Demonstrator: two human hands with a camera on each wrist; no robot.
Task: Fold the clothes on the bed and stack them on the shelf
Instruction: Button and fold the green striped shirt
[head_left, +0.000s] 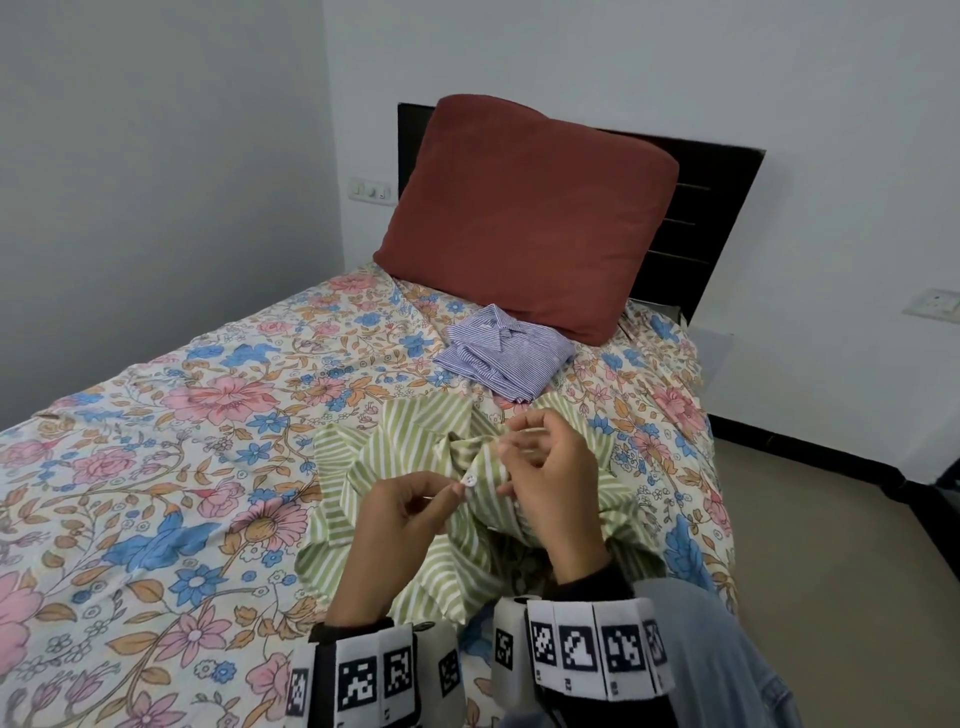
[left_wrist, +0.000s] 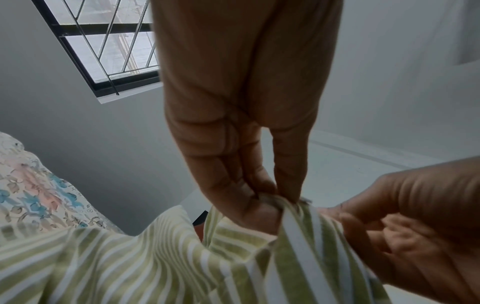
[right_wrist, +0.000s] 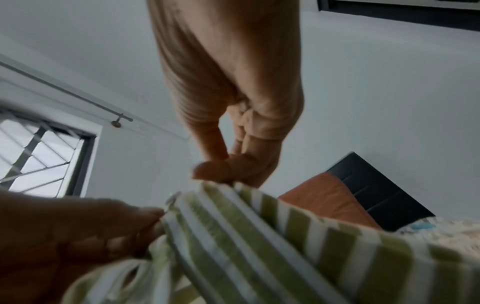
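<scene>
A green-and-white striped shirt (head_left: 405, 467) lies crumpled on the bed (head_left: 156, 467) in front of me, part of it lifted. My left hand (head_left: 415, 499) pinches its front edge beside a white button (head_left: 470, 480). Close on the right, my right hand (head_left: 540, 467) pinches the same strip of cloth. In the left wrist view the left hand's fingers (left_wrist: 259, 191) nip the striped shirt (left_wrist: 155, 257). The right wrist view shows the right hand's fingertips (right_wrist: 226, 168) gripping the striped shirt (right_wrist: 259, 236). A folded blue striped shirt (head_left: 506, 353) rests farther up the bed.
A rust-red pillow (head_left: 524, 208) leans on the dark headboard (head_left: 696, 218) behind the folded shirt. The bed's floral sheet spreads wide to my left. Bare floor (head_left: 831, 519) runs along the right side. A barred window (left_wrist: 103, 41) is in the wall.
</scene>
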